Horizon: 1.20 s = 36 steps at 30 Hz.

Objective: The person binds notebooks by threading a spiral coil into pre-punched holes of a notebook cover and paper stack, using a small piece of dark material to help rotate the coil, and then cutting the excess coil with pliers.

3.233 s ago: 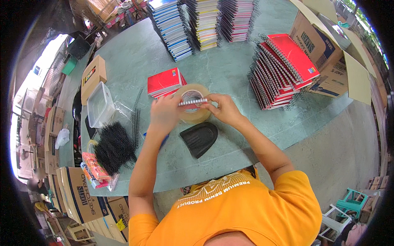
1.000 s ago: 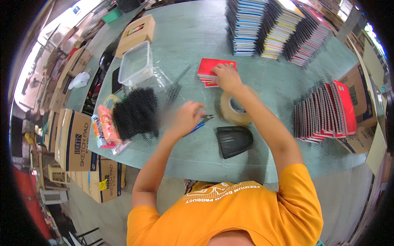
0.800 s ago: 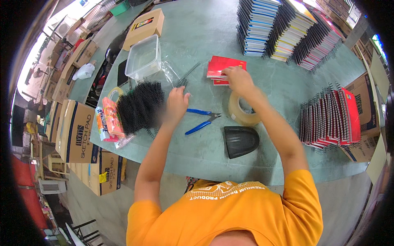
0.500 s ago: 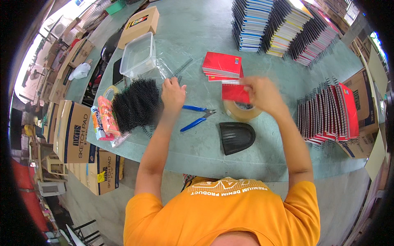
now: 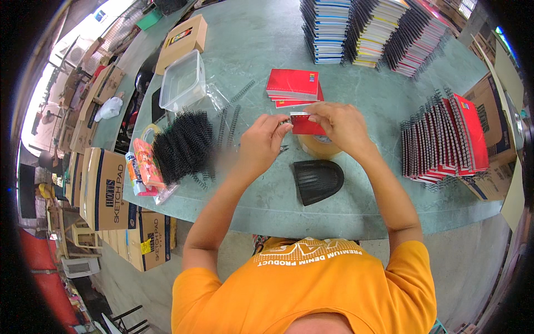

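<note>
My right hand [image 5: 340, 129] is closed on a small red notebook [image 5: 303, 127], thumb and fingers pinching its upper edge above the table. Close to the notebook's left end, my left hand [image 5: 265, 142] pinches a short dark spiral coil [image 5: 285, 121]; whether the coil has entered the holes is too small to tell. Under the notebook lies a roll of clear tape [image 5: 318, 148]. The cutting pliers [image 5: 284, 148] are mostly hidden by my left hand, with only the tip showing. Loose red notebooks [image 5: 293, 84] are piled just beyond my hands. A heap of black spiral coils [image 5: 185, 146] lies to the left.
A black ridged, rounded piece [image 5: 319, 182] sits near the front. Bound red notebooks [image 5: 439, 139] stand in a row at right by a carton [image 5: 485, 125]. Tall notebook stacks [image 5: 327, 33] are at the back. A clear plastic tub [image 5: 182, 82] and wrapped packets [image 5: 148, 162] are leftward.
My left hand has come right from the coils to the notebook, bringing a coil. My right hand has shifted slightly left with the notebook. Two loose coils now lie beside the heap.
</note>
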Tool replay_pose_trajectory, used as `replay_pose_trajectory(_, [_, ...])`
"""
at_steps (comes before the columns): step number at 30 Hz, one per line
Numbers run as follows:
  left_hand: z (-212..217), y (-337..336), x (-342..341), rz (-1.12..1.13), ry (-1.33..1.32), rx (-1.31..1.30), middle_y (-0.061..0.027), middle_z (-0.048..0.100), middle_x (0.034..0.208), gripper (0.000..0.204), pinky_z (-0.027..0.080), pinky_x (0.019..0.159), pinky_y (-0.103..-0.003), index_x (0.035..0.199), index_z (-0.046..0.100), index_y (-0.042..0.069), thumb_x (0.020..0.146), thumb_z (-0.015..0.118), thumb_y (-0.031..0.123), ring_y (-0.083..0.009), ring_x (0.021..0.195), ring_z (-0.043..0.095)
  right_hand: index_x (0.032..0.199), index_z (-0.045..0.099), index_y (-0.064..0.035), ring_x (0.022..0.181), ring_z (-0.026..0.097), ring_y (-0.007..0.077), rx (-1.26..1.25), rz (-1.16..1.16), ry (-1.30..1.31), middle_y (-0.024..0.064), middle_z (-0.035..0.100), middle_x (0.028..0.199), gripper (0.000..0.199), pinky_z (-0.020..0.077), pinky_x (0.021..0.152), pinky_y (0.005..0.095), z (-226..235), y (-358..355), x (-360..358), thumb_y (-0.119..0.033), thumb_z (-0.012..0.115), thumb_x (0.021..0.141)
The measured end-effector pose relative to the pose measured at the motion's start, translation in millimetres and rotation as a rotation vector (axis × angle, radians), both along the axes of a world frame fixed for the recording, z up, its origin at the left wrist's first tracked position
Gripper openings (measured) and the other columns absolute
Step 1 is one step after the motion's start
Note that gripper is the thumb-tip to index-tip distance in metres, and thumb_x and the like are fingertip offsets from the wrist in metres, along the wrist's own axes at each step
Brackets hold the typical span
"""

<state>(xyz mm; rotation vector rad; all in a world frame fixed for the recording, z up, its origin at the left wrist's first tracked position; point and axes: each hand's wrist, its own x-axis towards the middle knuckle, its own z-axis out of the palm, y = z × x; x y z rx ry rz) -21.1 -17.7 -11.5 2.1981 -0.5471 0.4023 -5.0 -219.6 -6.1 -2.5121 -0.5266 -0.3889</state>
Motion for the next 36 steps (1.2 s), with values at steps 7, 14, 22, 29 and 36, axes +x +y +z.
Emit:
replay_pose_trajectory(7, [-9,-1,1,0.046,-0.015,0.018,-0.0111,0.058,0.073,0.02,0.043,0.055,-0.03,0.093,0.064,0.001,0.089,0.059,0.02,-0.0198,0.06,0.055,0.094,0.068,-0.0142,0.072,0.063,0.03,0.094,0.018,0.001,0.0062,0.067,0.091,0.015,0.0491,0.065,0.0397,0,2,0,-0.016,0.062,0.08])
replay_pose_trajectory(14, [-4,-11,11,0.089,-0.104,-0.146,-0.007,0.059,0.069,0.024,0.043,0.055,-0.026,0.091,0.062,0.0,0.087,0.061,0.024,-0.0137,0.058,0.054,0.093,0.064,-0.0098,0.084,0.061,0.0315,0.026,0.134,-0.035,0.0126,0.064,0.087,0.017,0.0474,0.072,0.0409,-8,4,3,-0.011,0.062,0.076])
replay_pose_trajectory(22, [1,4,23,-0.102,-0.016,-0.04,-0.01,0.061,0.072,0.022,0.045,0.059,-0.029,0.098,0.06,0.0,0.08,0.066,0.012,-0.0177,0.06,0.055,0.092,0.057,-0.0078,0.086,0.061,0.0294,0.092,0.125,-0.038,0.0084,0.065,0.086,0.018,0.0459,0.074,0.0393,5,29,-3,-0.011,0.064,0.076])
replay_pose_trajectory(29, [6,5,11,0.059,-0.277,0.183,-0.012,0.056,0.086,0.021,0.043,0.072,-0.038,0.09,0.061,0.004,0.073,0.069,0.014,-0.0279,0.079,0.053,0.091,0.055,-0.0082,0.083,0.062,0.0291,0.203,0.06,0.014,0.0069,0.065,0.081,0.017,0.0464,0.071,0.0383,-6,27,2,-0.007,0.063,0.076])
replay_pose_trajectory(36, [-62,-44,-54,-0.224,-0.107,0.493,-0.0147,0.058,0.095,0.045,0.042,0.072,-0.04,0.105,0.058,0.009,0.07,0.071,0.035,-0.0299,0.087,0.055,0.098,0.055,-0.0087,0.085,0.06,0.031,0.059,0.074,-0.055,0.0086,0.064,0.087,0.026,0.0463,0.073,0.0427,-5,29,1,-0.007,0.062,0.073])
